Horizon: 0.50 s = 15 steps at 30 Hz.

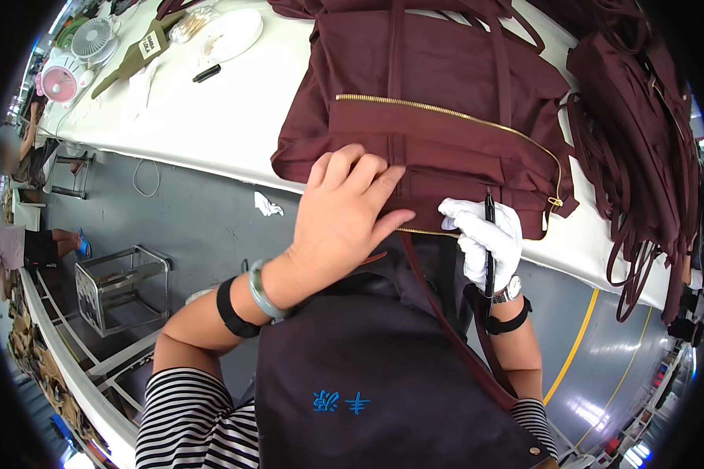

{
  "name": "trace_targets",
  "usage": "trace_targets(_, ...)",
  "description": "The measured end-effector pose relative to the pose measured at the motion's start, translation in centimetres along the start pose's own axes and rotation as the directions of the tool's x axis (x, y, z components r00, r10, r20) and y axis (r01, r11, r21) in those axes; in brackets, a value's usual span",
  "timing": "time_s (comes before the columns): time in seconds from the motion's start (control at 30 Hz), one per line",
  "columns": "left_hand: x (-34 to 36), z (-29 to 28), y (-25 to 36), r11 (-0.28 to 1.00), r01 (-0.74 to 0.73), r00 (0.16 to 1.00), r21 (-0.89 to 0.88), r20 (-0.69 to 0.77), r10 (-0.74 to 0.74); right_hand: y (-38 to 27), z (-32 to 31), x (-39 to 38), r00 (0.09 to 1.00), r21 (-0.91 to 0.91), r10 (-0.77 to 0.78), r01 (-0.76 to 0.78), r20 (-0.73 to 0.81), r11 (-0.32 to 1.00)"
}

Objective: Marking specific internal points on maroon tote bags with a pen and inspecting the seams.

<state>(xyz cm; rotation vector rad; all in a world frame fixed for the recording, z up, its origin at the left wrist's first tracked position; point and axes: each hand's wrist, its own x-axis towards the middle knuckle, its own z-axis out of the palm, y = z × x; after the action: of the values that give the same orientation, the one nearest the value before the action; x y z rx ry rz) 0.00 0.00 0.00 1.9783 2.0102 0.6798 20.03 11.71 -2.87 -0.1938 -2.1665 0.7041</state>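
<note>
Table (pixel 235 102): white top, running left to right, near edge above floor (pixel 192 219).

On it, centre: maroon bag (pixel 352 66), spread, gold zip across, lower part past near edge. Right: more maroon bags (pixel 626 117), heaped, straps dangling over edge.

Left part: white disc (pixel 242 35); clear-wrapped bundle (pixel 192 26) beside it; black marker (pixel 206 73), apart; olive strip (pixel 137 61), pale label; two small fans (pixel 59 83) near far-left end.

Floor: grey, yellow line (pixel 573 344), crumpled white scrap (pixel 267 204), metal frame (pixel 125 289).
</note>
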Motion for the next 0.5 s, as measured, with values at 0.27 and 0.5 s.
trace_targets(0.27,-1.1,0.5,0.5,1.000,-0.012,0.946,-0.011,-0.324,0.007,-0.6,-0.5,0.4,0.999,0.012,0.015,-0.015,0.034,1.000)
trace_targets(0.5,-3.0,0.0,-0.3,0.356,0.645,0.760,-0.676,0.518,-0.393,-1.2,0.4,-0.2,0.996,0.066,0.061,-0.057,-0.059,0.996)
